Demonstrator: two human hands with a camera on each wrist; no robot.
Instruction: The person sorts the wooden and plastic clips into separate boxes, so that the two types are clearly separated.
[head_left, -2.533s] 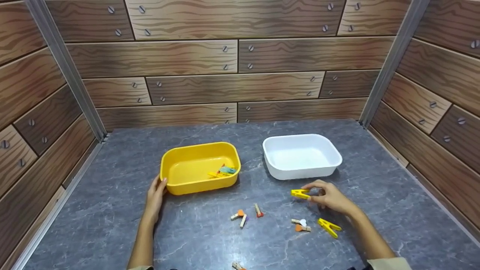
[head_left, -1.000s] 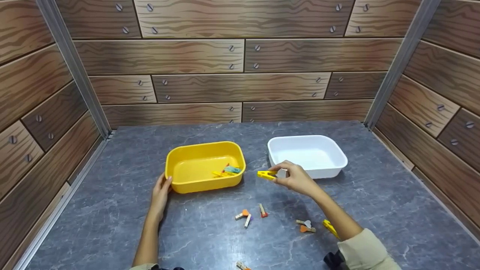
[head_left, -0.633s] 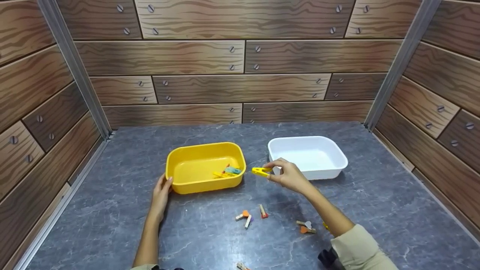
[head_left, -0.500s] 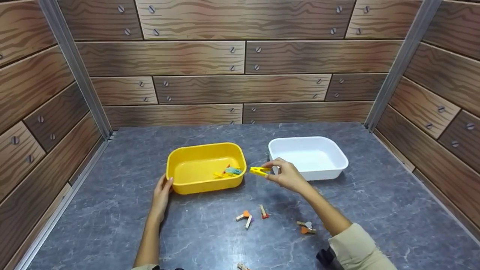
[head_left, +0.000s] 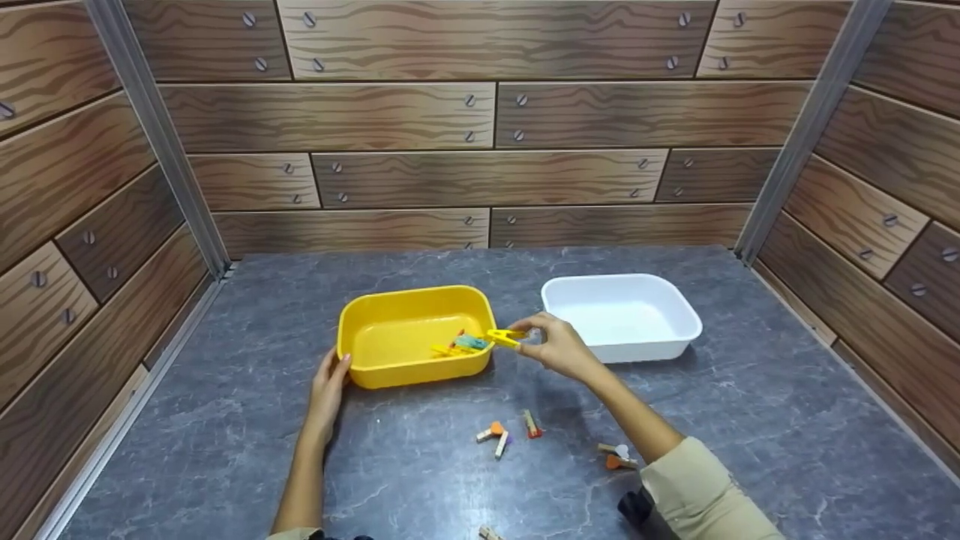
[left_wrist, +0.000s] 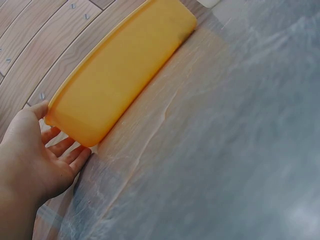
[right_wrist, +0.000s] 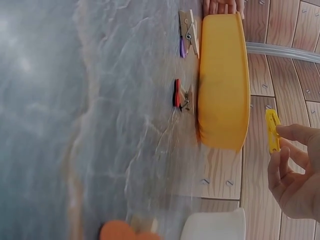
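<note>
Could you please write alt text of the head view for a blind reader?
The right hand pinches a yellow clip near the right end of a yellow tub with other clips inside, while the left hand holds its left end. A white tub stands to the right, and wooden pegs lie on the grey table.

A left bin and right bin sit apart on a table, a wall behind. Clips lie in the left bin's right end; the left hand is at its near left corner. The right hand holds a clip by its right rim. Nearer lie 3 pegs centrally, 2 pegs farther right, 1 peg nearest.
</note>
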